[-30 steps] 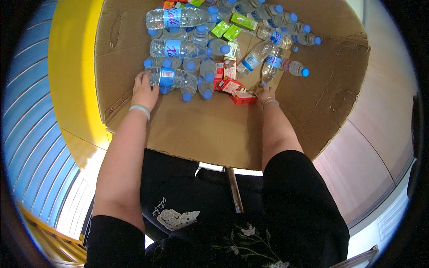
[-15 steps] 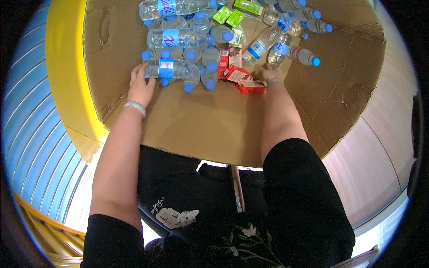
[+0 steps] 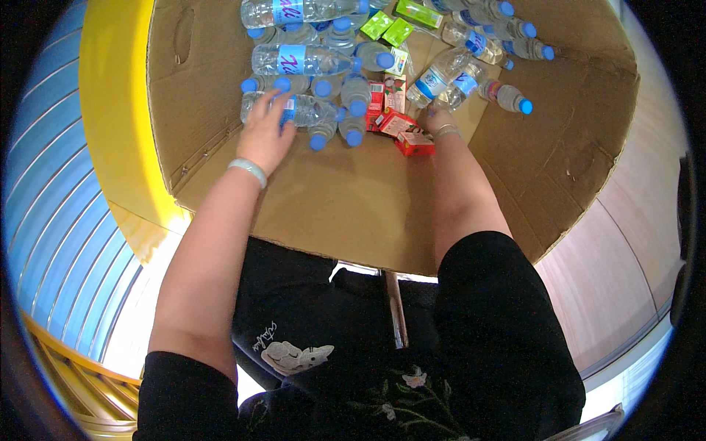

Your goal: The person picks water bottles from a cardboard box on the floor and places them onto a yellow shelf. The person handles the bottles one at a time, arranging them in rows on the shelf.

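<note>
Lying atop other bottles point(image 3: 355, 94) in the carton point(image 3: 566, 117), the near-left bottle point(image 3: 310, 110) sits under your left hand point(image 3: 265, 137), fingers spread wide; press lightly against rolling. Your right hand point(image 3: 441, 120), beside red boxes point(image 3: 415, 142): grip unclear.

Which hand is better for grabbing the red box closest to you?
Probably the right hand: it's just beside that red box. The left hand is farther away, over a bottle.

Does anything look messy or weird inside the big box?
Yes: two red cartons lie crooked near the middle, and bottles on the right point different ways, unlike the neater bottles on the left. No spill shows.
</note>
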Demonstrator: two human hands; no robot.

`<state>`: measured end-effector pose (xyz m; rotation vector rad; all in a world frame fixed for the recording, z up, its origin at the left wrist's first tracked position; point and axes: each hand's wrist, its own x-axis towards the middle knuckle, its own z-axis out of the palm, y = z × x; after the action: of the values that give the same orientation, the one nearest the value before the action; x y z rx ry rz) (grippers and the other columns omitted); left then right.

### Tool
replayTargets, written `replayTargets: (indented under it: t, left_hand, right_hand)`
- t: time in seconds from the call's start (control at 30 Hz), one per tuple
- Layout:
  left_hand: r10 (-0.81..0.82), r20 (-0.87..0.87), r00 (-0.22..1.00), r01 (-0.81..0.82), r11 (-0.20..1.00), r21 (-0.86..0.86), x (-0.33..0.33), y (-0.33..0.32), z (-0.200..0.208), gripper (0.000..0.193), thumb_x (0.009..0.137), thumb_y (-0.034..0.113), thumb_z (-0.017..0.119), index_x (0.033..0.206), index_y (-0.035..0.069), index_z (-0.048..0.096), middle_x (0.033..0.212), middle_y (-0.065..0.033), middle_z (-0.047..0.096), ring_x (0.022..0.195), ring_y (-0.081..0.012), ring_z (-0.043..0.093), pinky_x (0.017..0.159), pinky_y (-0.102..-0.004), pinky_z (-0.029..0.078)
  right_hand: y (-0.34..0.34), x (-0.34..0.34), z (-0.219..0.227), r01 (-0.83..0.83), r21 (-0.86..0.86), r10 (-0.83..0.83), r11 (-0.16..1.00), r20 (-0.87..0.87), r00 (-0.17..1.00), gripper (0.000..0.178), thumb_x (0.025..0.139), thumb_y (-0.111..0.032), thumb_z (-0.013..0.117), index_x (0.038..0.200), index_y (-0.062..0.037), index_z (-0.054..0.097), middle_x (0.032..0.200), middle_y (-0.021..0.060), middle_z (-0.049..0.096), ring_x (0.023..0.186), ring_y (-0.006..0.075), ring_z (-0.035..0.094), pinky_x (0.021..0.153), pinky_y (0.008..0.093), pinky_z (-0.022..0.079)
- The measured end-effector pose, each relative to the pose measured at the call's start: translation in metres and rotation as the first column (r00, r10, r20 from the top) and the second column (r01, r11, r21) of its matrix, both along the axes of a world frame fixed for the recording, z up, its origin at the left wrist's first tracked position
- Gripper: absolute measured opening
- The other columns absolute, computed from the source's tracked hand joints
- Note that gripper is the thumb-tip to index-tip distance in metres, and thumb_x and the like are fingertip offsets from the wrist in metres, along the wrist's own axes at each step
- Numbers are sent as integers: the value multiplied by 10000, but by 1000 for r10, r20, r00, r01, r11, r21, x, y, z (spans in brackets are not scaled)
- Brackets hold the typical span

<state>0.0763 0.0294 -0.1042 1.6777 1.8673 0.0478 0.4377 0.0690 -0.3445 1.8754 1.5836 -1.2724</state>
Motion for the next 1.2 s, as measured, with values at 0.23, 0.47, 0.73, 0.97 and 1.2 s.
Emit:
replayTargets:
  t: [0.23,0.47,0.73,0.97,1.2]
  left_hand:
    - [117,325,939,-52,978,-201,56,0,-22,508,785,209,515,1240,42,366,1262,-186,373,1172,-335,356,984,-371,293]
    - [215,396,893,-64,930,-362,74,-13,-18,516,780,250,521,1247,85,372,1251,-194,382,1160,-337,368,978,-365,300]
    - [220,488,845,17,900,-435,78,-20,-16,553,803,314,526,1274,85,347,1289,-184,359,1195,-310,349,995,-350,284]
    - [221,463,858,70,844,-532,85,-24,16,567,815,323,514,1291,80,322,1281,-176,383,1183,-309,369,980,-350,303]
    - [347,567,747,17,843,-538,81,-34,64,573,818,268,535,1281,24,303,1202,-172,466,1101,-270,465,934,-324,355]
  right_hand:
    - [-31,-7,22,261,136,-261,956,-18,965,295,722,-190,623,981,-49,614,839,158,636,745,234,614,692,314,472]
    - [-34,-46,87,334,106,-309,937,-199,930,303,665,-172,701,950,-117,613,849,135,634,757,242,605,690,324,471]
    - [-55,-60,129,345,147,-302,927,-250,920,260,700,-207,654,951,-150,623,689,110,597,631,214,575,598,322,462]
    - [-58,-78,199,260,187,-190,947,-325,926,249,701,-204,657,943,-151,634,624,76,549,573,169,530,561,296,449]
    - [-60,-117,267,303,140,-178,943,-556,812,222,708,-132,665,927,-112,640,579,-1,476,524,78,429,496,235,389]
